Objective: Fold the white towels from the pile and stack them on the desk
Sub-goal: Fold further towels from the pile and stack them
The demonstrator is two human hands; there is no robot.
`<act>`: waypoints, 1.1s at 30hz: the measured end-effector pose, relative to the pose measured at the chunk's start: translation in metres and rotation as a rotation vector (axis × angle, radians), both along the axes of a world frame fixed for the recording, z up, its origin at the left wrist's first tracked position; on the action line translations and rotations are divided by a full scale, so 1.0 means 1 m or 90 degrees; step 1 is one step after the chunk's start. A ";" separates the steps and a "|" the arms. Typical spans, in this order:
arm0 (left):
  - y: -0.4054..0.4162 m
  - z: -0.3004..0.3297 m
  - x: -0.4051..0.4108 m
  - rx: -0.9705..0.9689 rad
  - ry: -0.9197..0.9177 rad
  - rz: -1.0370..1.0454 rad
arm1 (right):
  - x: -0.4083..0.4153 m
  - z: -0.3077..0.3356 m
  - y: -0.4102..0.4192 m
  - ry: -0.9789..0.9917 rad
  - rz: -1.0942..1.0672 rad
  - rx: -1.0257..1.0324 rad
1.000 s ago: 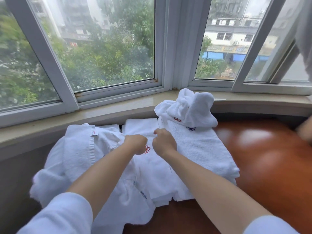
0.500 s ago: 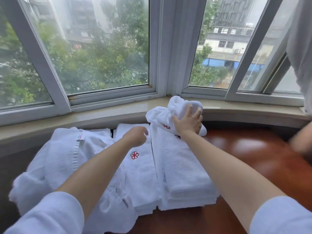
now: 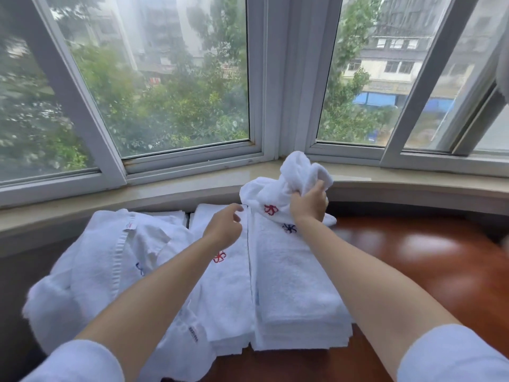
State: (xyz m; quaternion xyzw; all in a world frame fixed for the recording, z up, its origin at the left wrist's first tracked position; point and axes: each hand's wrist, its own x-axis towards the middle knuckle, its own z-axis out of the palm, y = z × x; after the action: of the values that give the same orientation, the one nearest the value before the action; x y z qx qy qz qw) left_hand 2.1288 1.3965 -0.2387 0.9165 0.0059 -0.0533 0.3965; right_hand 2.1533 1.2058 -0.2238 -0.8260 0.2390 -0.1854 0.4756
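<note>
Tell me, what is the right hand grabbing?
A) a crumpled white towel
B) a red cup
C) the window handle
A: the right hand grips the crumpled towel on top of the folded stack; the left hand holds nothing.

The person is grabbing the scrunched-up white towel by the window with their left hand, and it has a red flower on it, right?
Not quite. The right hand grips the scrunched-up white towel, as the head view shows. The left hand holds nothing and hovers over the folded stack beside it. The rest is right: the towel sits by the window and bears a red flower mark.
</note>
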 end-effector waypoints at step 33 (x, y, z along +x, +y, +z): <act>-0.195 0.095 -0.148 -0.447 0.160 -0.346 | -0.206 0.105 -0.132 -0.387 -0.293 0.036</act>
State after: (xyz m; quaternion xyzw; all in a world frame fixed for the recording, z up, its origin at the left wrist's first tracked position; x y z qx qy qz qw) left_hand 1.9810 1.2013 -0.1441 0.6816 -0.2051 -0.2649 0.6505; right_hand 1.9474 1.0742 -0.1192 -0.6445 0.2712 -0.5174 0.4933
